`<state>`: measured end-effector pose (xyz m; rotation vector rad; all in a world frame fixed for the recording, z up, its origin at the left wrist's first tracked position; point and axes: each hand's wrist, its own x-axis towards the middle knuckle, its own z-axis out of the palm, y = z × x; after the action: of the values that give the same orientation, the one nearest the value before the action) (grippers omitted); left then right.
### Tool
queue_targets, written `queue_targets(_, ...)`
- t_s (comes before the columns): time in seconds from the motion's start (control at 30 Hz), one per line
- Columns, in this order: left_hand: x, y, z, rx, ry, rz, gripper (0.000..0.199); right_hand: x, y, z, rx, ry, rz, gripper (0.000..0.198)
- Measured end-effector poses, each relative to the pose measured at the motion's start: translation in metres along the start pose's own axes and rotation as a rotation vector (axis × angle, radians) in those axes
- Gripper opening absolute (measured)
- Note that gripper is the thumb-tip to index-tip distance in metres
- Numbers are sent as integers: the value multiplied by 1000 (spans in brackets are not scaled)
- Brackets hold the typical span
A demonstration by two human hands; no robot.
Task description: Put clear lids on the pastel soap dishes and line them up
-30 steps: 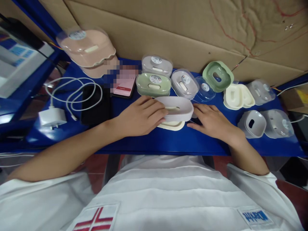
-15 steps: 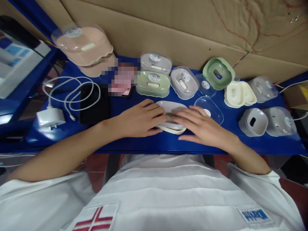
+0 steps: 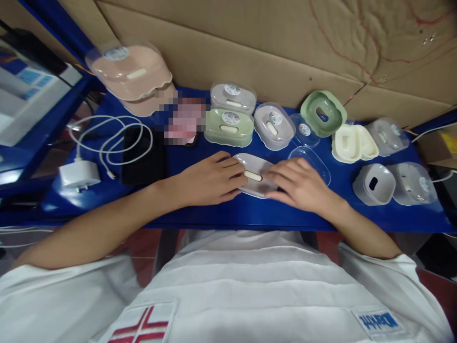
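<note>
In front of me on the blue table lies a shallow grey oval plastic dish [image 3: 251, 188] with a cream bar-shaped piece [image 3: 253, 176] in its middle slot. My left hand [image 3: 216, 178] grips the dish's left side, its fingers bent over the rim and their tips near the bar. On the right side my right hand [image 3: 298, 183] holds the other end, thumb at the near edge and fingers on top. Just behind my right hand lies a clear oval lid [image 3: 314, 164], partly hidden by it.
Behind the dish stand lidded boxes, a green one [image 3: 228, 128] and grey ones [image 3: 274, 126]. To the right are a green shell [image 3: 323, 114], a cream tray [image 3: 352, 143] and grey boxes [image 3: 374, 185]. A charger [image 3: 79, 174], its cable, a phone [image 3: 183, 124] and pink boxes [image 3: 134, 71] occupy the left.
My right hand has drawn right, off the middle of the dish, to its right end. The cream bar, covered by fingers before, now shows in the slot. My left hand stays on the left side.
</note>
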<state>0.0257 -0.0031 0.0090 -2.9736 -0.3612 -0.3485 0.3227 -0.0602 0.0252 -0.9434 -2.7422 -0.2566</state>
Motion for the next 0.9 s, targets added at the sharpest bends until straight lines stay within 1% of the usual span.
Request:
queue_targets(0.07, 0, 1, -2, 16, 19, 6, 13, -6, 13, -4, -122, -24, 239, 46)
queue_targets(0.1, 0, 1, -3, 31, 30, 12, 15, -9, 19, -5, -176, -57, 346, 45)
queue_targets(0.13, 0, 2, -3, 47, 41, 18, 17, -13, 25, -6, -208, -102, 428, 44)
queue_targets(0.2, 0, 2, -4, 66, 60, 29, 21, -17, 32, -6, -189, -186, 512, 41)
queue_targets(0.23, 0, 2, -4, 66, 68, 32, 22, -18, 34, -6, -137, -202, 529, 40)
queue_targets(0.27, 0, 2, -3, 62, 71, 31, 22, -19, 34, -7, -57, -185, 546, 40)
queue_targets(0.3, 0, 2, -3, 55, 69, 29, 21, -18, 32, -9, 46, -129, 568, 40)
queue_targets(0.43, 0, 1, -1, 10, 60, 10, 12, -10, 14, -16, 536, 266, 660, 51)
queue_targets(0.47, 0, 1, 0, 0, 64, 8, 10, -8, 9, -16, 634, 331, 665, 54)
queue_targets(0.53, 0, 0, 0, -3, 86, 5, 11, -4, 3, -13, 770, 394, 651, 53)
queue_targets(0.6, 0, -1, -1, 12, 118, -17, 15, -1, 2, -7, 841, 416, 623, 48)
queue_targets(0.67, -1, -2, -1, 14, 149, -94, 25, -1, 5, -1, 858, 430, 605, 44)
queue_targets(0.73, -1, -2, -1, -19, 156, -202, 40, -2, 9, 3, 834, 451, 601, 47)
queue_targets(0.8, -2, -1, 1, -87, 136, -274, 51, -4, 12, 3, 804, 476, 608, 53)
queue_targets(0.87, -1, 0, 5, -162, 136, -283, 56, -5, 13, 3, 801, 494, 607, 56)
queue_targets(0.9, -1, 1, 7, -188, 154, -275, 60, -6, 13, 4, 807, 489, 601, 54)
